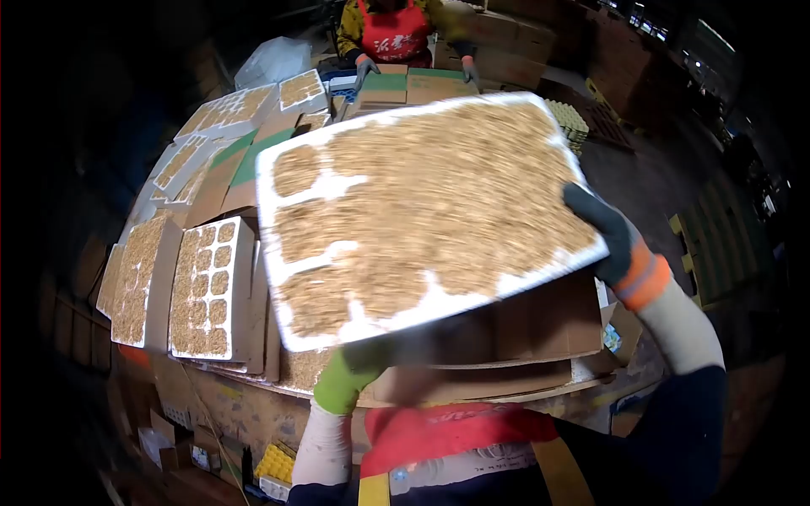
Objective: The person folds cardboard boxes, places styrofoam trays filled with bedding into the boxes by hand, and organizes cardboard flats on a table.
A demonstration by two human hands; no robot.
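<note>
A large white foam tray (422, 202) covered with brown, grain-like material is held up and tilted over the work table, blurred by motion. My right hand (603, 232), in a dark glove with an orange cuff, grips its right edge, thumb over the rim. Under the near left edge of the tray is my left hand (359, 371), in a glove with a green cuff; its fingers are mostly hidden and blurred. Below the tray lies an open cardboard box (540, 325).
Filled trays (202, 291) stand at the left, with more trays (228, 114) behind them. Across the table, a co-worker in a red apron (395, 34) has gloved hands on a cardboard box (413, 84). Yellow egg trays (274, 464) sit below the near edge. Pallets (726, 240) lie at the right.
</note>
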